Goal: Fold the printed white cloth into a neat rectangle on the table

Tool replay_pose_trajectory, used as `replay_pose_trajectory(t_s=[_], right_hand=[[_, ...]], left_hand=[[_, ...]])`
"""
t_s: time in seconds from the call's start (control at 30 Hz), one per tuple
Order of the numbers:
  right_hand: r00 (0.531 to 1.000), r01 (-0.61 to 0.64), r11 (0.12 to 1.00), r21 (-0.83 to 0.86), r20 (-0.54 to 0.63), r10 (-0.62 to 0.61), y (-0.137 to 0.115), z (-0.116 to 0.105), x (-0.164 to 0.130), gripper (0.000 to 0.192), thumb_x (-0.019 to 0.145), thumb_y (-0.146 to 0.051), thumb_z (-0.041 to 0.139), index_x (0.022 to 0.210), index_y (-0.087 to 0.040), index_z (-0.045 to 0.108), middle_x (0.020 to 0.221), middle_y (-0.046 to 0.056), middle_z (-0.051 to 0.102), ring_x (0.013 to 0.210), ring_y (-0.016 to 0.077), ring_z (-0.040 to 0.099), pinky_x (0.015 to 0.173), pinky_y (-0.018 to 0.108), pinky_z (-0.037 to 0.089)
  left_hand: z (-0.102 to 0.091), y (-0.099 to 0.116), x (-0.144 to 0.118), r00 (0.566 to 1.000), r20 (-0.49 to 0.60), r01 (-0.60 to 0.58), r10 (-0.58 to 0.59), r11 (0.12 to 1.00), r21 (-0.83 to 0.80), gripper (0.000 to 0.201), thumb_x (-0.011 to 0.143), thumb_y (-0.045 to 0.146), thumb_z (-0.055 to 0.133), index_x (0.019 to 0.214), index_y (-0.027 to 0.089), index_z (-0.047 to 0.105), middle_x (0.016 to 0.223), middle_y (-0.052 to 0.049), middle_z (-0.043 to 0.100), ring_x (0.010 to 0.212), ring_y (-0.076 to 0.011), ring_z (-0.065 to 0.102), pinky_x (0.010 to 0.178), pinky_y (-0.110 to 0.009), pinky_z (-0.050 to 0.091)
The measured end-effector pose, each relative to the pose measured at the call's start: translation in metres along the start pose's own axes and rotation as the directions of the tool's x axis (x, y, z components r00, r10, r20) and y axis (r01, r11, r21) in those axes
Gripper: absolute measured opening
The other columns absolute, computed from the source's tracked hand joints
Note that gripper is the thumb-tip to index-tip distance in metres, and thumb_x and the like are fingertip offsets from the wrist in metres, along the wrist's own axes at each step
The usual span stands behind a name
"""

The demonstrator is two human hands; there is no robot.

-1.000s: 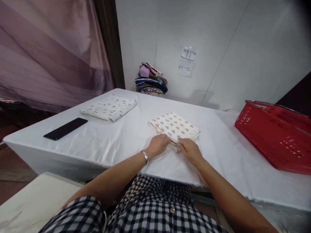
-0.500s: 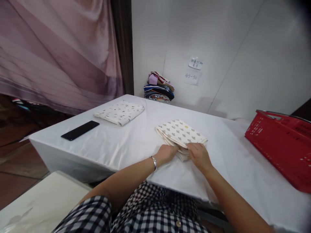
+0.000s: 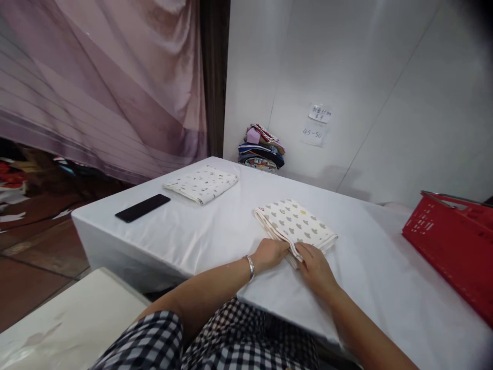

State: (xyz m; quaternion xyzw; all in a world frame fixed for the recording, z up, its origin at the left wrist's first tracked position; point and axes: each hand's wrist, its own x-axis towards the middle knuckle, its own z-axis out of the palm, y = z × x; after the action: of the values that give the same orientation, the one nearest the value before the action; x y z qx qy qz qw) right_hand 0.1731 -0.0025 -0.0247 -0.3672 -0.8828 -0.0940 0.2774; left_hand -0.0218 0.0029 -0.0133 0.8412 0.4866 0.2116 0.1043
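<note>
- The left hand (image 3: 271, 253) curls its fingers onto the near corner of the folded cream cloth with grey prints (image 3: 296, 225); a silver bracelet (image 3: 250, 267) circles its wrist.
- The right hand (image 3: 316, 264) pinches the same corner, beside the left.
- The cloth lies flat on the white-covered table (image 3: 215, 221), near its front edge.
- Farther left lie a second folded white printed cloth (image 3: 201, 183) and a black phone (image 3: 143, 207).
- A red plastic basket (image 3: 454, 252) sits well apart on the right.

A black phone (image 3: 143, 207) and a folded spotted cloth (image 3: 201, 183) lay on the white tabletop (image 3: 215, 221); a red basket (image 3: 454, 252) stood right.
</note>
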Motion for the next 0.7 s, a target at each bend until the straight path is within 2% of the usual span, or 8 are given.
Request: replay_pose_trajectory(t_s=[0.17, 0.4, 0.57, 0.7], right_hand=[[0.999, 0.024, 0.999, -0.040, 0.028, -0.023, 0.005, 0.003, 0.005, 0.042, 0.083, -0.014, 0.043, 0.125, -0.017, 0.047, 0.110, 0.011, 0.063, 0.100, 0.0235, 0.057, 0.082, 0.039, 0.047], [0.996, 0.070, 0.997, -0.043, 0.055, -0.068, 0.009, -0.004, 0.010, 0.052, 0.085, -0.020, 0.045, 0.135, -0.017, 0.035, 0.112, 0.011, 0.062, 0.102, 0.0231, 0.057, 0.082, 0.038, 0.048], [1.000, 0.011, 1.000, -0.019, -0.007, -0.011, 0.013, 0.000, 0.006, 0.041, 0.083, -0.018, 0.044, 0.124, -0.019, 0.049, 0.104, 0.009, 0.066, 0.092, 0.0227, 0.062, 0.077, 0.037, 0.051], [0.999, -0.047, 0.998, 0.032, 0.020, 0.047, 0.017, -0.002, 0.006, 0.038, 0.079, -0.014, 0.043, 0.113, -0.020, 0.058, 0.103, 0.007, 0.067, 0.091, 0.0227, 0.063, 0.076, 0.036, 0.051]], left_hand=[[-0.001, 0.002, 0.001, 0.999, -0.053, 0.001, -0.005, 0.997, -0.081, 0.025, 0.089, 0.029, 0.040, 0.092, 0.025, 0.065, 0.092, 0.001, 0.070, 0.084, -0.0173, 0.063, 0.069, -0.024, 0.042], [-0.004, 0.006, 0.004, 0.994, -0.092, 0.038, -0.054, 0.985, -0.167, 0.023, 0.088, 0.026, 0.042, 0.087, 0.024, 0.065, 0.084, 0.002, 0.069, 0.077, -0.0146, 0.062, 0.064, -0.022, 0.040], [-0.002, 0.004, 0.003, 0.997, -0.067, 0.027, -0.039, 0.985, -0.170, 0.021, 0.086, 0.025, 0.044, 0.086, 0.025, 0.065, 0.082, 0.002, 0.069, 0.075, -0.0147, 0.062, 0.065, -0.022, 0.041], [-0.004, 0.001, 0.000, 0.996, -0.094, -0.023, 0.003, 0.975, -0.220, 0.021, 0.085, 0.022, 0.044, 0.093, 0.026, 0.063, 0.088, 0.003, 0.069, 0.080, -0.0145, 0.062, 0.069, -0.022, 0.042]])
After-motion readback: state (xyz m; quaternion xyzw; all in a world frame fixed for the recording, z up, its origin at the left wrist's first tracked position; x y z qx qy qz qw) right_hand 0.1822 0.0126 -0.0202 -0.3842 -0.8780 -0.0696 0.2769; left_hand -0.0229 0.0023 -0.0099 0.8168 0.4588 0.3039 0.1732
